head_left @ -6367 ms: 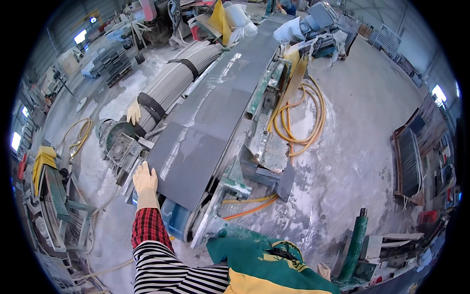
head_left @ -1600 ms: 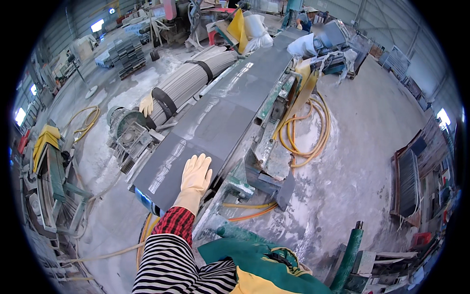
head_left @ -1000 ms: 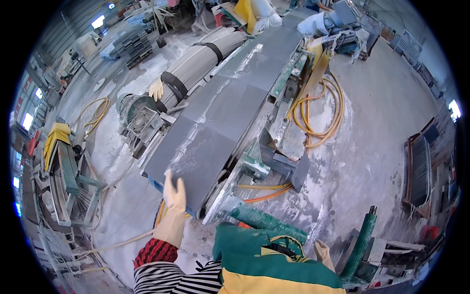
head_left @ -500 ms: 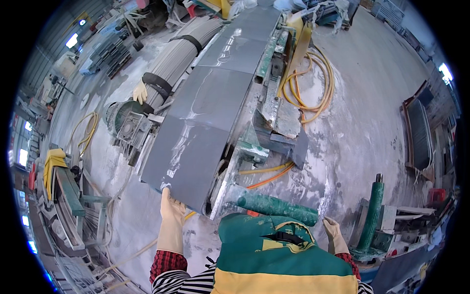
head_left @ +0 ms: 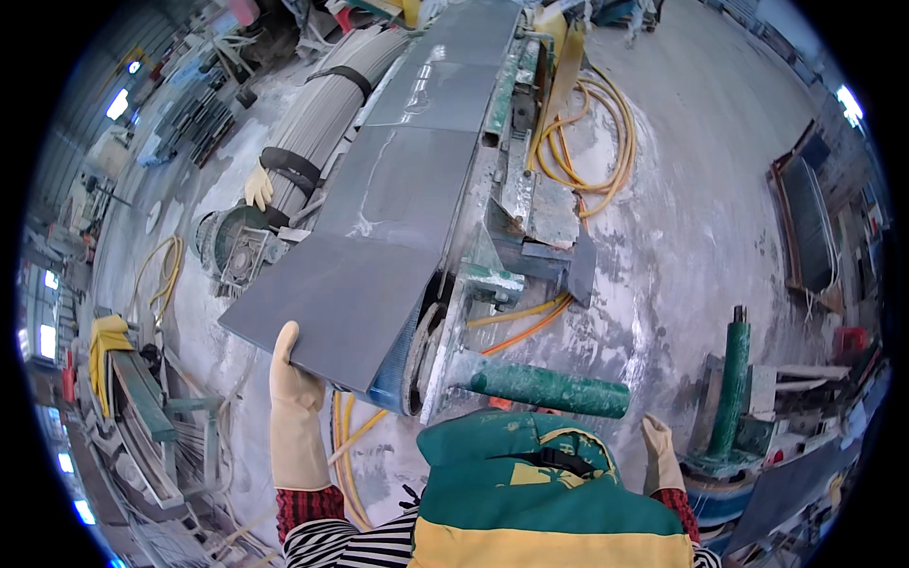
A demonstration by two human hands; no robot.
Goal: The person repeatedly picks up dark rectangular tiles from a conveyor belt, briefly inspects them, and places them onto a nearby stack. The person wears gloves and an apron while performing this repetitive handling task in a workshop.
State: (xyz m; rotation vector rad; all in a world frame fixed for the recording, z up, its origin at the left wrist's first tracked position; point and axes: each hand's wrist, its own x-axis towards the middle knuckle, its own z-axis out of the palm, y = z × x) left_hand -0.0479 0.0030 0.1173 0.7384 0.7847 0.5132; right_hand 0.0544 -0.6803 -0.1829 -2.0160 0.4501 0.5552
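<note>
1. The near grey slab [head_left: 331, 295] is supported on the near end of the conveyor [head_left: 393, 381], set askew, its left corner overhanging the conveyor's left side.
2. The slab's front edge is clasped in the grip of the gloved left hand [head_left: 297, 393]; the thumb is laid on top, the fingers are hidden.
3. The gloved right hand [head_left: 660, 443] is held apart, right of the conveyor's near end; whether its grip is open or closed cannot be told.
4. A second grey slab [head_left: 396, 185] is carried on the conveyor, directly beyond the first.
5. Well right of the conveyor, a dark panel [head_left: 810, 225] is held in a brown-edged rack [head_left: 785, 213]; the contents of a red container [head_left: 849, 343] cannot be made out.
6. A strapped bundle of pale strips [head_left: 327, 121] is laid along the conveyor's left side.
</note>
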